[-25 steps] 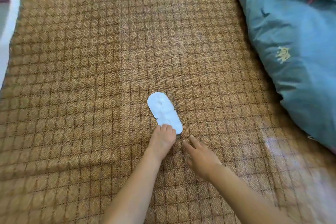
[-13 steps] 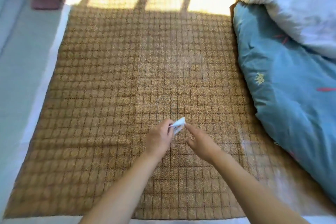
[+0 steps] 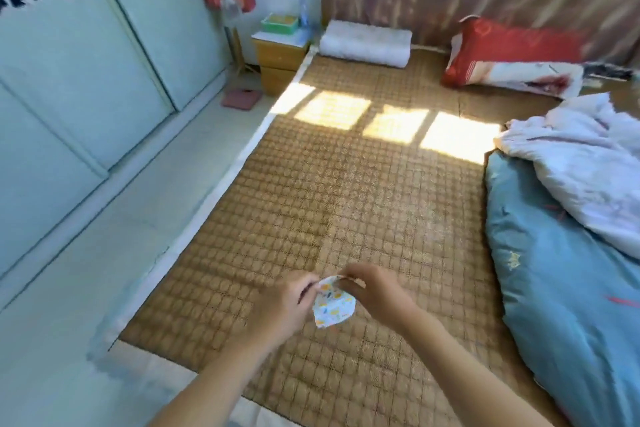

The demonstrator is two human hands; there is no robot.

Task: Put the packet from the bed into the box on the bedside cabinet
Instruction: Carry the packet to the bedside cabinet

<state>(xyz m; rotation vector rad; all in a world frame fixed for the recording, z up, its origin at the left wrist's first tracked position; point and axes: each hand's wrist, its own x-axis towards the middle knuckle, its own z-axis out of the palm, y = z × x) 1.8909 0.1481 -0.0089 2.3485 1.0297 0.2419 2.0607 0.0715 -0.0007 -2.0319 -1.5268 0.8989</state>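
Left hand [image 3: 282,302] and right hand [image 3: 372,291] both raised above the woven bed mat [image 3: 346,201], each pinching the top edge of the packet [image 3: 333,303] between thumb and fingers. Packet white with small coloured marks, hanging below the fingertips, clear of the mat. Green box [image 3: 280,23] sits on top of the bedside cabinet [image 3: 280,57], far corner beside the bed head, well apart from the hands. Box contents too blurred to read; possibly open-topped. Blue quilt [image 3: 561,288] lies along the right side of the mat, with a red pillow [image 3: 512,55] against the headboard.
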